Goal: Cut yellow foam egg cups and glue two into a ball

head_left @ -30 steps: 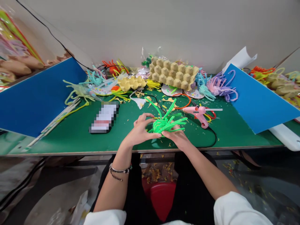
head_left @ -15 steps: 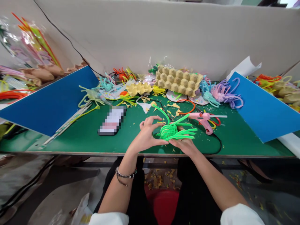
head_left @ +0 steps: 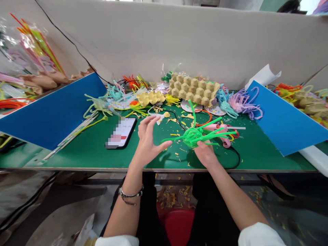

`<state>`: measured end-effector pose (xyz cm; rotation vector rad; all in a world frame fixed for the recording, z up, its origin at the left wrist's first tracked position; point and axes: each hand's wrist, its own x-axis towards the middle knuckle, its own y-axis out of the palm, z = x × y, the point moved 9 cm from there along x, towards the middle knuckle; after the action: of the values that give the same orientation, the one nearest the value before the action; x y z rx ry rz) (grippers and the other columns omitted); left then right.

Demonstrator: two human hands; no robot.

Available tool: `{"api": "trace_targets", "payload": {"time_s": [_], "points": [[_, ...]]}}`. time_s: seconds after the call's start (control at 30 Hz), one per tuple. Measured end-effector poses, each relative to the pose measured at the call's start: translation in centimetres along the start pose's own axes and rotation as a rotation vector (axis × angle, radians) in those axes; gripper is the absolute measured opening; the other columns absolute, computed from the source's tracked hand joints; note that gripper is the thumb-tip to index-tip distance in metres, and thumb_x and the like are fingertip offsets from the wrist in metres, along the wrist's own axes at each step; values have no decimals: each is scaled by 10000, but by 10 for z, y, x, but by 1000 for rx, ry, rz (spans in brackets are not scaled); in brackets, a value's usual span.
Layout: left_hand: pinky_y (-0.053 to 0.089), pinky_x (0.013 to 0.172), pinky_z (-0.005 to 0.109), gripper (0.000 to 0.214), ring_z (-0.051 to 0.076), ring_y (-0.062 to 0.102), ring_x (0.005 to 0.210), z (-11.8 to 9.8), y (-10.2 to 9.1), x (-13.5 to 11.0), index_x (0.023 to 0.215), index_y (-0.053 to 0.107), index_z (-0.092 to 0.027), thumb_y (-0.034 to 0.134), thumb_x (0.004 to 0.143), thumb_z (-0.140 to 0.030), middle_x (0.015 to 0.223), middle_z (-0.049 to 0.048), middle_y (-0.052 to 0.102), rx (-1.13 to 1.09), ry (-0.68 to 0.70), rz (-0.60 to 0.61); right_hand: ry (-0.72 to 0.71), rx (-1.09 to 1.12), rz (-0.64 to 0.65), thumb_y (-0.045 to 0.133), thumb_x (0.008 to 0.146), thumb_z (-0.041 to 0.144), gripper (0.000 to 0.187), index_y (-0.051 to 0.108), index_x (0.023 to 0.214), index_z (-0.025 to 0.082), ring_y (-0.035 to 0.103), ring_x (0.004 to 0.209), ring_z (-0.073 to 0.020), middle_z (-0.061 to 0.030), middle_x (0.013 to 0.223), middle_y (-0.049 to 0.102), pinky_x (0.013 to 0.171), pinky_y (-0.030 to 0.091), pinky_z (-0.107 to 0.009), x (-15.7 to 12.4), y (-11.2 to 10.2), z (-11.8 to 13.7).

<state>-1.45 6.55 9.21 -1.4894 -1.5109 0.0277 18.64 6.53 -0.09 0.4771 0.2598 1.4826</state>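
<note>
**Green stem bundle [head_left: 192, 137] in the right hand [head_left: 207, 155], at three o'clock from the spread left hand [head_left: 147, 145]**

Clock centred on the bundle, twelve toward the pale wall [head_left: 153, 41]. Underneath, a long green tabletop [head_left: 84, 155]. At nine, well apart, a blue panel [head_left: 51, 116]; at three, a second blue panel [head_left: 287, 119], both set at a slant.

As for the bundle, hangs just above the tabletop, over a shadow. Runs lengthwise roughly from nine to three, most loose stems fanning toward three, one rising toward twelve, a lone one reaching toward nine, close by the left thumb. Cannot tell touch from near miss there. Right hand nearer, on the five o'clock side, fingers clamped on the wound knot, some fingertips hidden. Left fingers apart from the thumb, around nothing visible, with a gap before the knot.

Containers next: far off at ten, clear packaging [head_left: 38, 48] holding red, yellow and lime stems. At twelve, a pulp egg tray [head_left: 193, 89], tilted on a heap of coloured stems [head_left: 173, 100], bumps showing; contents, if any, hidden. At ten, a smaller tray piece [head_left: 151, 98], contents impossible to tell.

At three, a pink glue gun [head_left: 226, 142], partly behind the stems; at nine, beyond the left hand, a phone [head_left: 126, 131]. Smallest, yellowish scraps [head_left: 188, 116], scattered across the tabletop.
</note>
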Motion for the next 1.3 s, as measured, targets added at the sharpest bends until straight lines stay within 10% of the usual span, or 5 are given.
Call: {"api": "trace_targets", "payload": {"time_s": [0.23, 0.7, 1.03, 1.3], "points": [[471, 929, 397, 307, 224, 618, 987, 10, 17, 2, 1040, 542, -190, 602, 828, -404, 1023, 86, 646, -213, -126, 7, 78, 188, -101, 730, 619, 464, 375, 673, 938, 275, 650, 1023, -234, -5, 928, 741, 1020, 444, -443, 4, -5, -1], [506, 610, 236, 296, 104, 575, 631, 22, 50, -6, 991, 565, -188, 664, 747, -324, 770, -14, 585, -781, -321, 173, 143, 165, -101, 682, 595, 578, 403, 690, 864, 278, 651, 1012, -250, -3, 800, 731, 1000, 447, -423, -2, 4, -9], [455, 533, 240, 541, 102, 533, 508, 13, 60, -11, 947, 590, -181, 715, 648, -613, 640, -16, 604, -1033, -246, 212, 119, 152, 54, 692, 544, 618, 480, 692, 903, 300, 641, 998, -256, -14, 910, 738, 961, 463, -445, -4, 20, -2], [411, 502, 231, 305, 83, 505, 473, 47, 51, -13, 802, 644, -177, 716, 669, -442, 618, -17, 638, -903, -481, -7, 21, -31, 16, 736, 604, 479, 424, 654, 956, 259, 646, 1019, -246, -29, 962, 735, 988, 457, -426, 1, 10, 3]]}}
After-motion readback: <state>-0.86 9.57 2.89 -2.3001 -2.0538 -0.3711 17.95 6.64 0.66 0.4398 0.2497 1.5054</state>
